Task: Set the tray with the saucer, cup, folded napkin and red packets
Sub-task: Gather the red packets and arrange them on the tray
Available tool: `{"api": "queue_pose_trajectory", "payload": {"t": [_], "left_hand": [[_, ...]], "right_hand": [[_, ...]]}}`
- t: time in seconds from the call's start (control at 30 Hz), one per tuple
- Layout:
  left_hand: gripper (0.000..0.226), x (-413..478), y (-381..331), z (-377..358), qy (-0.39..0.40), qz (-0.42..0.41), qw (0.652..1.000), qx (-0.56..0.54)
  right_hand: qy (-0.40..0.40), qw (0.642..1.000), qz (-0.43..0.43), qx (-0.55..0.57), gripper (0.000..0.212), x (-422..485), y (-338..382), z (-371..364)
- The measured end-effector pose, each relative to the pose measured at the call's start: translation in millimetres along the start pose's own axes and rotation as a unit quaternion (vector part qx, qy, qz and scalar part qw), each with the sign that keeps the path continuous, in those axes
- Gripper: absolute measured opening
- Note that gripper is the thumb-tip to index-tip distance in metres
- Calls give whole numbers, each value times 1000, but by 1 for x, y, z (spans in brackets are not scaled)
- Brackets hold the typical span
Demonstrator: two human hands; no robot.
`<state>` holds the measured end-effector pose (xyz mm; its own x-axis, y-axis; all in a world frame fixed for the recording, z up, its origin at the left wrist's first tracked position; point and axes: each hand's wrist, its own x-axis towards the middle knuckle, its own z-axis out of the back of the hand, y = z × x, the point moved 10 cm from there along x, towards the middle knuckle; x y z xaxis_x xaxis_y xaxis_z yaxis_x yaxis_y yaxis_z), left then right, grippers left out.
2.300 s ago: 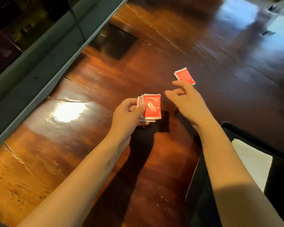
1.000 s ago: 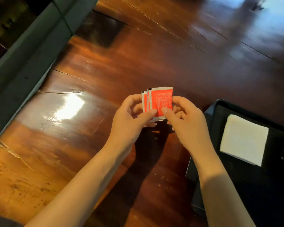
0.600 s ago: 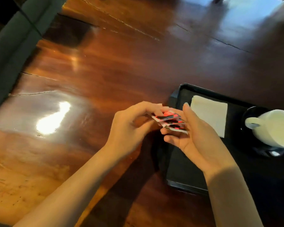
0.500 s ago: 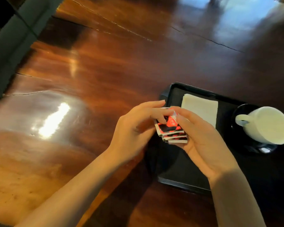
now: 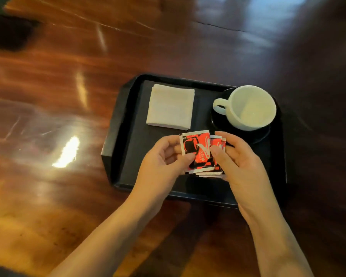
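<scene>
small stack of red foil packets point(image 5: 201, 153) pinched by left hand point(image 5: 164, 162) and right hand point(image 5: 241, 162) over black plastic tray point(image 5: 116, 124); set-down judged next, beside folded white napkin point(image 5: 171, 106).

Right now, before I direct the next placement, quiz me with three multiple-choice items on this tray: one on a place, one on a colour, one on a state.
1. Where does the folded napkin lie?
A. On the black tray, left of the cup
B. Off the tray, beside it
C. Inside the cup

2. What colour is the saucer under the cup?
A. White
B. Black
C. Red

3. How are the red packets placed now?
A. Stacked on the napkin
B. Gripped by the left hand and the right hand over the tray
C. Dropped in the cup

Answers:
1 A: the napkin lies flat in the tray's far left part, apart from the cup.
2 B: a dark rim shows around the white cup.
3 B: fingers of both hands pinch the stack.
</scene>
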<state>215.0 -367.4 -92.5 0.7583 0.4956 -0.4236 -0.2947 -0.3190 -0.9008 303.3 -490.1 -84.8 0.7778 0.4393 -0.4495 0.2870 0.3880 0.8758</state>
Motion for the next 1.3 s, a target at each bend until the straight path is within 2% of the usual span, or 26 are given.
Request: {"api": "queue_pose_trajectory", "payload": {"t": [0.1,0.27,0.47,0.63,0.73,0.83,1.0,1.07,1.13,1.23,1.3], "left_hand": [[23,-1,12,-21,4,22,1000,-3],[22,1,35,-36,8,61,996,60],[21,18,59,-16,-19,104,986,127],[32,31,57,16,-51,88,974,202],[46,37,55,29,-40,65,949,306],[44,39,47,31,-33,18,922,385],[45,38,35,21,-48,-73,834,545],[50,38,36,21,-51,-83,809,579],[57,36,34,19,-51,-107,799,590],[74,32,34,-3,24,-170,772,612],[83,33,44,-18,83,-181,751,630]], "right_hand": [[-3,1000,-19,14,31,-3,-18,24],[5,999,-25,-19,35,2,-43,36],[-32,997,-19,-62,34,18,-70,16],[-72,993,-14,-88,39,24,-75,-10],[-96,987,6,-131,45,24,-68,-21],[-126,974,28,-185,38,24,-61,-27],[-171,950,47,-257,32,23,-60,-23],[-179,943,54,-274,31,21,-60,-23],[-171,943,55,-281,32,20,-60,-24],[-133,950,44,-279,42,19,-63,-26],[-97,957,29,-271,48,16,-67,-25]]}}
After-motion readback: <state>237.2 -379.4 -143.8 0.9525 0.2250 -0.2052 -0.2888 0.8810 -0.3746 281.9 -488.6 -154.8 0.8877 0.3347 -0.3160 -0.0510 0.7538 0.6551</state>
